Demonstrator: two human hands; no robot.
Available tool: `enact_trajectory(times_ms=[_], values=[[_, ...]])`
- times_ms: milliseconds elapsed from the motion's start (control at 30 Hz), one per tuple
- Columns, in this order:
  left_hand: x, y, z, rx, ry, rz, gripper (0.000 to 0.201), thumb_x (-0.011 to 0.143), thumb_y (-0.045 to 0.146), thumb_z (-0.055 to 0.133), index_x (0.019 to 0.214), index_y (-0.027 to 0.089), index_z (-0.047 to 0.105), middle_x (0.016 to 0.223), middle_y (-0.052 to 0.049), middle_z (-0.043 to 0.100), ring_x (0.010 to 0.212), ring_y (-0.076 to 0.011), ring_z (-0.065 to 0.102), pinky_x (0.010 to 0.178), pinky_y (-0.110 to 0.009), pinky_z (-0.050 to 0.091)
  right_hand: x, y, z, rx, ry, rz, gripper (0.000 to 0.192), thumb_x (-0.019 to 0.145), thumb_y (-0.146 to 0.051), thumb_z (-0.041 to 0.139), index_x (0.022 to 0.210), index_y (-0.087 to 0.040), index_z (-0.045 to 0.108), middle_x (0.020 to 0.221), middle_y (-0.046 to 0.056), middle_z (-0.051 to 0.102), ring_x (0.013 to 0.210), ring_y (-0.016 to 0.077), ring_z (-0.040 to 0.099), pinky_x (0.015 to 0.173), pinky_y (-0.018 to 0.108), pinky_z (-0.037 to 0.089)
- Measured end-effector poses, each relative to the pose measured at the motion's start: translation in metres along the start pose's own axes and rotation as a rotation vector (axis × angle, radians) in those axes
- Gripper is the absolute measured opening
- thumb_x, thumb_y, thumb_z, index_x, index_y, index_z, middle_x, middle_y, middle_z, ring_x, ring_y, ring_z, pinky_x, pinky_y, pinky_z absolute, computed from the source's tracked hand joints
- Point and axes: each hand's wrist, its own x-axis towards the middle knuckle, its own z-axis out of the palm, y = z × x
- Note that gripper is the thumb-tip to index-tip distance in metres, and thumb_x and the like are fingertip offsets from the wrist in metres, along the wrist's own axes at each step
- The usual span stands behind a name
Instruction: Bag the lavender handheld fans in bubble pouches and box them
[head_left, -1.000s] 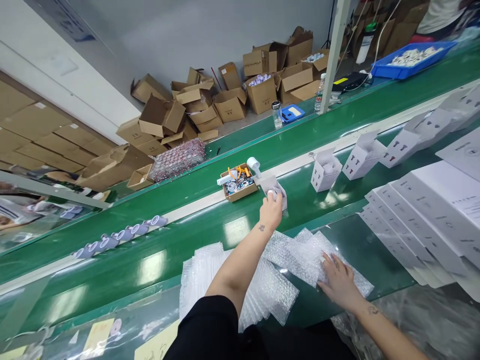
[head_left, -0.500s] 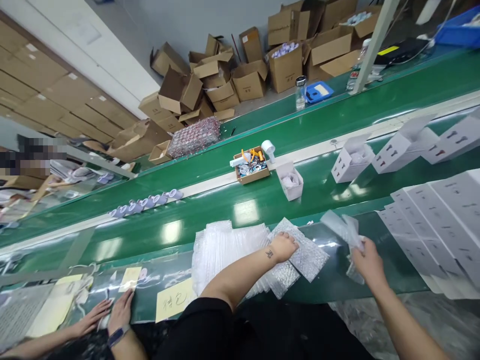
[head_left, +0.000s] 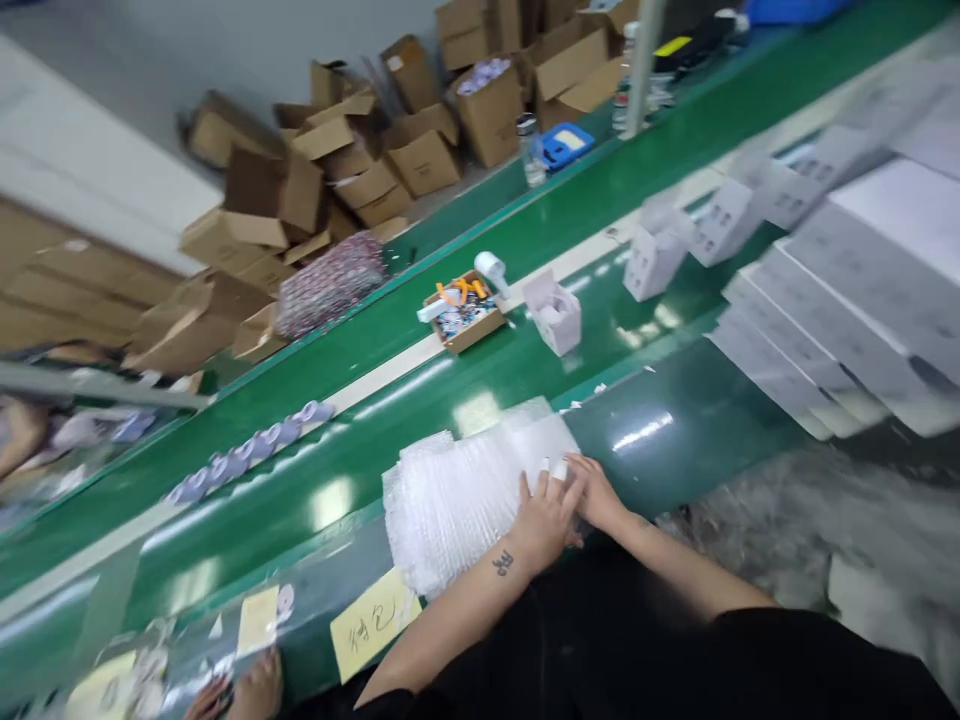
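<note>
Clear bubble wrap bags [head_left: 465, 505] lie in a fanned, overlapping stack on the green work surface before me. My left hand [head_left: 544, 515] rests at the right end of the stack, fingers apart over the bags. Close against it, my right hand [head_left: 596, 492] has its fingers bent over the right edge of the same bags; its thumb is hidden. White patches show at a couple of fingertips of the left hand. A yellow handwritten paper [head_left: 375, 622] lies at the left of the stack.
Beyond the stack, a small carton of parts [head_left: 469, 320] and an open white box [head_left: 555, 318] stand on the line. Printed white boxes [head_left: 817, 320] are stacked at right. Lilac pieces [head_left: 251, 450] form a row at left. Another person's hands [head_left: 255, 685] are at lower left.
My right hand has come left from the crumpled clear plastic to the bags, and that plastic is out of its grip. My left hand has moved down to meet it. The view has turned right.
</note>
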Motion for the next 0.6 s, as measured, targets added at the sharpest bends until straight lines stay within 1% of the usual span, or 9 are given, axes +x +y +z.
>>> enact_trajectory(times_ms=[67, 100, 133, 200, 267, 367, 467, 533, 600], values=[[-0.001, -0.008, 0.017, 0.045, -0.087, -0.041, 0.109, 0.061, 0.062, 0.070, 0.147, 0.024, 0.014, 0.140, -0.019, 0.038, 0.129, -0.0438, 0.030, 0.097, -0.073, 0.018, -0.007, 0.001, 0.018, 0.127, 0.114, 0.042, 0.025, 0.082, -0.027, 0.052, 0.105, -0.024, 0.062, 0.108, 0.006, 0.068, 0.104, 0.0223, 0.060, 0.092, 0.041, 0.046], [0.001, -0.011, 0.024, 0.080, -0.117, -0.056, 0.113, 0.058, 0.064, 0.070, 0.147, 0.024, 0.014, 0.140, -0.020, 0.040, 0.129, -0.0451, 0.030, 0.097, -0.074, 0.015, -0.011, 0.003, 0.025, 0.186, 0.196, 0.075, 0.025, 0.086, -0.029, 0.047, 0.106, -0.024, 0.060, 0.105, 0.005, 0.068, 0.097, 0.0207, 0.063, 0.087, 0.040, 0.049], [0.003, -0.014, 0.030, 0.120, -0.136, -0.062, 0.111, 0.058, 0.066, 0.069, 0.147, 0.023, 0.017, 0.138, -0.021, 0.041, 0.129, -0.0459, 0.030, 0.097, -0.075, 0.011, -0.018, 0.006, 0.030, 0.240, 0.288, 0.111, 0.026, 0.089, -0.031, 0.041, 0.107, -0.024, 0.058, 0.105, 0.004, 0.068, 0.093, 0.0192, 0.064, 0.083, 0.038, 0.051], [0.008, -0.015, 0.037, 0.207, -0.134, -0.040, 0.100, 0.062, 0.070, 0.062, 0.143, 0.022, 0.030, 0.135, -0.021, 0.045, 0.127, -0.0469, 0.033, 0.098, -0.074, 0.006, -0.042, 0.018, 0.037, 0.331, 0.478, 0.183, 0.028, 0.093, -0.034, 0.034, 0.108, -0.024, 0.055, 0.108, 0.005, 0.067, 0.089, 0.0172, 0.065, 0.081, 0.036, 0.052], [0.013, -0.011, 0.038, 0.291, -0.090, -0.009, 0.083, 0.071, 0.071, 0.051, 0.136, 0.020, 0.044, 0.128, -0.021, 0.052, 0.123, -0.0464, 0.037, 0.099, -0.072, 0.004, -0.081, 0.038, 0.037, 0.398, 0.629, 0.263, 0.027, 0.092, -0.037, 0.036, 0.104, -0.023, 0.056, 0.107, 0.005, 0.066, 0.090, 0.0167, 0.065, 0.081, 0.034, 0.053], [0.020, 0.003, 0.033, 0.381, 0.013, -0.003, 0.065, 0.085, 0.062, 0.038, 0.121, 0.013, 0.059, 0.114, -0.021, 0.060, 0.123, -0.0440, 0.039, 0.101, -0.069, 0.007, -0.156, 0.084, 0.027, 0.474, 0.772, 0.441, 0.022, 0.088, -0.037, 0.048, 0.094, -0.019, 0.060, 0.096, 0.005, 0.067, 0.087, 0.0177, 0.064, 0.076, 0.033, 0.054], [0.029, 0.024, 0.035, 0.424, 0.092, 0.073, 0.050, 0.089, 0.047, 0.042, 0.121, 0.012, 0.058, 0.121, -0.020, 0.056, 0.127, -0.0409, 0.036, 0.103, -0.066, 0.015, -0.225, 0.144, 0.011, 0.515, 0.924, 0.732, 0.022, 0.089, -0.034, 0.053, 0.093, -0.014, 0.059, 0.089, 0.005, 0.064, 0.077, 0.0156, 0.063, 0.068, 0.032, 0.053], [0.035, 0.039, 0.044, 0.417, 0.105, 0.157, 0.047, 0.089, 0.040, 0.046, 0.128, 0.015, 0.052, 0.127, -0.019, 0.053, 0.124, -0.0385, 0.040, 0.103, -0.062, 0.022, -0.253, 0.188, -0.002, 0.522, 1.008, 0.911, 0.024, 0.090, -0.034, 0.053, 0.102, -0.014, 0.058, 0.094, 0.005, 0.062, 0.076, 0.0144, 0.061, 0.066, 0.031, 0.053], [0.040, 0.050, 0.058, 0.391, 0.110, 0.204, 0.054, 0.086, 0.046, 0.050, 0.132, 0.016, 0.049, 0.126, -0.020, 0.053, 0.120, -0.0384, 0.045, 0.101, -0.059, 0.027, -0.263, 0.233, -0.016, 0.526, 1.049, 1.030, 0.027, 0.090, -0.034, 0.053, 0.109, -0.015, 0.057, 0.101, 0.006, 0.060, 0.080, 0.0152, 0.060, 0.068, 0.032, 0.053]])
